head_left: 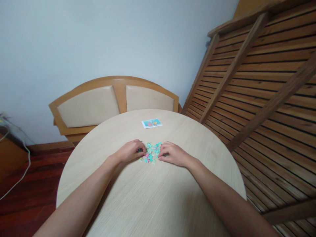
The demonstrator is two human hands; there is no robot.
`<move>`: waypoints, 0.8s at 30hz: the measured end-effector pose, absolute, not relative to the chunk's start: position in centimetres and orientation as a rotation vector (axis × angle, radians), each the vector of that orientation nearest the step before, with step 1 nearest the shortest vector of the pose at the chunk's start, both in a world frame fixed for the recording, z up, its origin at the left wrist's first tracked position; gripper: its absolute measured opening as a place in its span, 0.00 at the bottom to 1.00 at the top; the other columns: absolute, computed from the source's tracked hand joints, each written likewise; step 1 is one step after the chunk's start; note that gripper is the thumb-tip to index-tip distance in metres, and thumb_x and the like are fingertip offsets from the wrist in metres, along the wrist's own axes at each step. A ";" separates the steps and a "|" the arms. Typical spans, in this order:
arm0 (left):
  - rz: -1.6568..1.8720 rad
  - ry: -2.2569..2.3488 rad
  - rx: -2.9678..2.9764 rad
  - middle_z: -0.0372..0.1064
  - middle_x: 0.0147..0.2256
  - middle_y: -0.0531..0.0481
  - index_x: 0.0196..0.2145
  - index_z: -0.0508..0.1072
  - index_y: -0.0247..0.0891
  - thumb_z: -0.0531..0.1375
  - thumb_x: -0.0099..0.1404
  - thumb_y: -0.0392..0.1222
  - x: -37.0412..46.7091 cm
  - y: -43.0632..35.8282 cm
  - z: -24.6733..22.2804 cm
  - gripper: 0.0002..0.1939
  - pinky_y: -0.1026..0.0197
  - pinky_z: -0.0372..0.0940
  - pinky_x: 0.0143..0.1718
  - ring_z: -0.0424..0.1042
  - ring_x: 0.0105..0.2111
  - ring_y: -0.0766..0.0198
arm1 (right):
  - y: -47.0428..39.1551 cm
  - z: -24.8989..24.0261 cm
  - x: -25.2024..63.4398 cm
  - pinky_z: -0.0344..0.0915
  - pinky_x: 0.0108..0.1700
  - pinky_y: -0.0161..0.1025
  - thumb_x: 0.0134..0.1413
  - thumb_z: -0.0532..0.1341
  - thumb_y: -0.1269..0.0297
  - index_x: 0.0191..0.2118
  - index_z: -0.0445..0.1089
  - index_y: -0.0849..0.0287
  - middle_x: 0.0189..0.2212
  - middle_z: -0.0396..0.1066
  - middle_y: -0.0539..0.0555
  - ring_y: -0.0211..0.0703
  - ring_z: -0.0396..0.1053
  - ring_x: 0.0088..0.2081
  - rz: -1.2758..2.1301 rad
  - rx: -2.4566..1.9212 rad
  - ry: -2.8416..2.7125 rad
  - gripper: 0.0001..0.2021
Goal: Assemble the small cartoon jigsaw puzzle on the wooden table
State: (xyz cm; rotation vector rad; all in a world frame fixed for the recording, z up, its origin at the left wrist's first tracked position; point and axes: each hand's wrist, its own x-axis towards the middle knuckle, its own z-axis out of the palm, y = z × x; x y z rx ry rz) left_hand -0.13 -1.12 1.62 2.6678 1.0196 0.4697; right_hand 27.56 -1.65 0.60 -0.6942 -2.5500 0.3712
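Note:
A loose pile of small jigsaw puzzle pieces (pixel 151 154), mostly turquoise with some pink and yellow, lies on the round table (pixel 138 197). At the pile's left edge is my left hand (pixel 132 150), its fingers curled and the thumb tip close to the index fingertip. My right hand (pixel 174 154) mirrors it on the right edge, fingers bent, thumb and fingertips near each other against the pieces. Whether a piece sits in either set of fingertips is too small to tell. Beyond the pile lies a turquoise picture card (pixel 152 123) with cartoon figures.
Behind the table stands a wooden headboard (pixel 120 95) with cream panels, against a pale wall (pixel 111 39). A slatted wooden frame (pixel 259 82) leans along the right side. At the far left a white cable (pixel 29 161) hangs over the dark red floor (pixel 41 181).

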 end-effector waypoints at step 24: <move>0.487 1.121 2.704 0.66 0.58 0.37 0.58 0.68 0.37 0.62 0.64 0.60 -1.7 -0.6 0.1 0.32 0.47 0.59 0.61 0.63 0.60 0.47 | -1.7 1.3 29.3 0.64 0.54 0.45 0.54 0.69 0.60 0.35 0.81 0.53 0.39 0.75 0.54 0.47 0.69 0.48 0.514 -0.838 -2.528 0.05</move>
